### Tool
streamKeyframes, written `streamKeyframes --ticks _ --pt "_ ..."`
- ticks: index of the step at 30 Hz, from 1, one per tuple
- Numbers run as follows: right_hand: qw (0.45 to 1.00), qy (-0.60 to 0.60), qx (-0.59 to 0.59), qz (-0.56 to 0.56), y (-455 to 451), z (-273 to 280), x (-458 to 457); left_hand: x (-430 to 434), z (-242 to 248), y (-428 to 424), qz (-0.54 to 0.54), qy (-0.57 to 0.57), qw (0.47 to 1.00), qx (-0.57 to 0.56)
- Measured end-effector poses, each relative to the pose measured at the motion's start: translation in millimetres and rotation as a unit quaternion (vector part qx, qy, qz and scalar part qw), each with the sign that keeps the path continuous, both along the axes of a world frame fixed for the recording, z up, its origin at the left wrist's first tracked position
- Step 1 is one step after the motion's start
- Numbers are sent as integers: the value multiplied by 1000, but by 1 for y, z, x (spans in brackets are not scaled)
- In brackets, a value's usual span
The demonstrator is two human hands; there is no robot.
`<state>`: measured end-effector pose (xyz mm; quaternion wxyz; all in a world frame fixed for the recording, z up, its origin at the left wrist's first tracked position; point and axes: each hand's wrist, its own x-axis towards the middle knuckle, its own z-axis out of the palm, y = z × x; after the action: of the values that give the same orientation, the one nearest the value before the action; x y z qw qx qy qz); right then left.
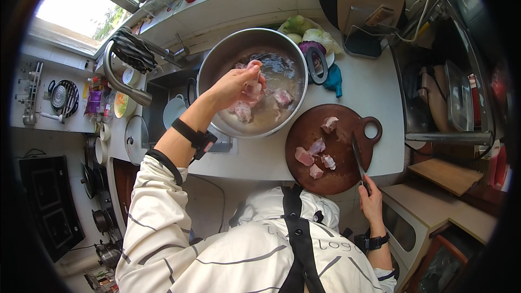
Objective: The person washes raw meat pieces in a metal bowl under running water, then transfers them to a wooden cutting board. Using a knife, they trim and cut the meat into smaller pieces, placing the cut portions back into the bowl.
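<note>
My left hand (240,85) is over a large metal pot (211,55), its fingers closed around pieces of raw meat (253,87). Below it, more raw chunks (283,97) sit in the water inside the pot. My right hand (371,197) grips the handle of a kitchen knife (358,158). The blade lies across the right side of a round brown wooden cutting board (342,167), close to the board's ring handle. Several cut pieces of meat (304,156) are spread over the board.
Left of the pot is a sink (156,93) with an arched faucet (109,69). Behind the pot's right handle (316,65) lie a purple cabbage (312,47) and other vegetables. A teal cloth-like item (333,81) is beside them. A knife holder (362,42) stands at the back right.
</note>
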<state>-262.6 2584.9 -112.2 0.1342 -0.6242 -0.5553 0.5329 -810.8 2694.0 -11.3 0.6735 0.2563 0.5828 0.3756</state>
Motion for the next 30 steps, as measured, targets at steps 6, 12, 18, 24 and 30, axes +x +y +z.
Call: streamKeyframes --ticks 6,12,18,24,30 --pt "1000 -5 8 11 0 -3 3 1 13 -4 21 122 990 74" --pt "1000 -1 2 10 1 -5 5 -4 18 -10 61 194 979 30" --pt "1000 -5 6 23 4 -6 8 -47 28 -19 171 86 975 109" --pt "1000 5 -4 17 5 -5 8 -52 26 -24 145 181 969 90" --pt "1000 -7 2 29 5 -5 9 -43 29 -25 131 219 963 85"
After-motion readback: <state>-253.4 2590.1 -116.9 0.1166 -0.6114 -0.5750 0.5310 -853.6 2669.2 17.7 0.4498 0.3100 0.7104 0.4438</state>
